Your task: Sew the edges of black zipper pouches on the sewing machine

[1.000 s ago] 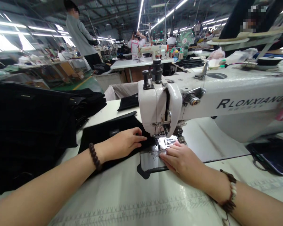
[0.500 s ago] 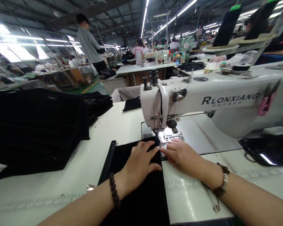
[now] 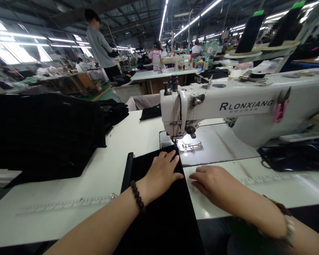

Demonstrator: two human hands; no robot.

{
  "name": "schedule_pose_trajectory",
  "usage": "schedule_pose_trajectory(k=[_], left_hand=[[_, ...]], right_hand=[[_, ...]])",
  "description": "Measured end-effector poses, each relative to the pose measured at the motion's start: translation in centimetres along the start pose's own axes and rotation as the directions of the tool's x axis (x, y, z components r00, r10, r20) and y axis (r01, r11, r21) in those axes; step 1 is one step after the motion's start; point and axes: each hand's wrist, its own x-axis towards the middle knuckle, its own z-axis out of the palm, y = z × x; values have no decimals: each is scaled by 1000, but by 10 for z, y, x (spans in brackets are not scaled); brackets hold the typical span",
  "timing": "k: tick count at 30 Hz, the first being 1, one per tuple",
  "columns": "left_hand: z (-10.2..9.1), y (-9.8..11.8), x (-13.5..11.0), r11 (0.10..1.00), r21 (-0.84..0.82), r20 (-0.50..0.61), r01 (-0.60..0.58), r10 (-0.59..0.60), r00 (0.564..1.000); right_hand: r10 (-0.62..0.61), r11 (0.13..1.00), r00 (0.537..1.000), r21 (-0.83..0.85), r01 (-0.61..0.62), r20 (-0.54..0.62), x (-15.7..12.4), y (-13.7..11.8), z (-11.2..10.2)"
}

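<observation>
A long black fabric piece [image 3: 164,216] lies on the table, its far end under the presser foot of the white sewing machine [image 3: 172,120]. Flat on that fabric, close to its right edge and just short of the needle, rests my left hand [image 3: 162,173], fingers spread. My right hand [image 3: 215,182] is off the fabric, over the table to its right. Its fingers are loosely bent, the thumb a little apart, and I see nothing in them. A dark strip [image 3: 127,170] runs along the fabric's left side.
A tall stack of black fabric pieces [image 3: 48,134] covers the table's left. Pink-handled thread snips [image 3: 280,108] hang on the machine arm. A glossy black pouch-like item [image 3: 287,156] lies at right. Beyond, a person in grey [image 3: 101,46] stands among other sewing stations.
My right hand has drawn back from the fabric edge by the needle, toward me and to the right. My left hand stays on the fabric. The view has shifted slightly.
</observation>
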Motion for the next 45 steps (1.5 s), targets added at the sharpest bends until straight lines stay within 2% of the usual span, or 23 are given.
schedule_pose_trajectory(k=[1, 3, 4, 5, 6, 8, 9, 10, 12, 14, 16, 20, 22, 24, 26, 29, 32, 35, 40, 45], left_hand=[[-5, 5, -9, 999, 23, 56, -50, 49, 997], [-11, 17, -35, 982, 32, 178, -186, 177, 968], [-11, 23, -50, 965, 9, 210, -261, 254, 944], [-9, 29, -64, 938, -17, 220, -345, 340, 914], [-5, 33, -78, 908, -27, 194, -418, 415, 889], [7, 39, -99, 883, 24, 85, -469, 466, 881], [14, 40, -107, 883, 57, 16, -466, 466, 885], [20, 39, -113, 888, 80, -57, -452, 457, 888], [27, 38, -120, 901, 74, -222, -428, 433, 874], [30, 37, -124, 917, 14, -365, -399, 376, 852], [29, 38, -125, 935, -51, -440, -351, 294, 848], [31, 45, -121, 952, -49, -458, -303, 248, 854], [33, 47, -119, 950, -73, -463, -303, 237, 854], [34, 48, -119, 937, -180, -484, -301, 182, 856], [34, 48, -119, 908, -306, -487, -286, 109, 867], [34, 49, -120, 875, -394, -448, -281, 84, 890], [36, 49, -121, 868, -354, -408, -347, 191, 893], [38, 49, -122, 864, -281, -408, -418, 287, 867], [44, 49, -122, 859, -258, -439, -443, 304, 846], [44, 48, -120, 839, -275, -461, -470, 314, 830]], right_hand=[[26, 990, 996, 139, -38, 86, -19, -9, -3], [-30, 896, 961, 433, -97, 276, -56, -27, -2], [-53, 838, 943, 527, -137, 329, -72, -34, 3], [-24, 786, 936, 585, -199, 352, -84, -39, 10], [41, 729, 931, 626, -276, 363, -93, -44, 20], [228, 577, 914, 710, -403, 335, -100, -49, 44], [245, 466, 916, 790, -398, 317, -99, -51, 56], [242, 320, 921, 871, -372, 304, -97, -53, 67], [196, 68, 934, 946, -316, 298, -90, -56, 83], [172, -76, 936, 952, -297, 306, -84, -60, 91], [179, -127, 930, 945, -302, 322, -81, -64, 92], [204, -169, 926, 943, -287, 319, -82, -72, 91], [237, -234, 926, 943, -238, 293, -83, -74, 90], [274, -300, 918, 932, -202, 287, -84, -74, 89], [283, -290, 909, 931, -222, 305, -84, -73, 87], [263, -190, 902, 935, -299, 342, -82, -72, 83], [261, -110, 898, 935, -337, 354, -81, -72, 79], [265, -36, 894, 930, -365, 361, -82, -73, 75], [242, 35, 892, 915, -402, 382, -84, -73, 72], [218, 65, 899, 914, -401, 379, -84, -73, 70]])
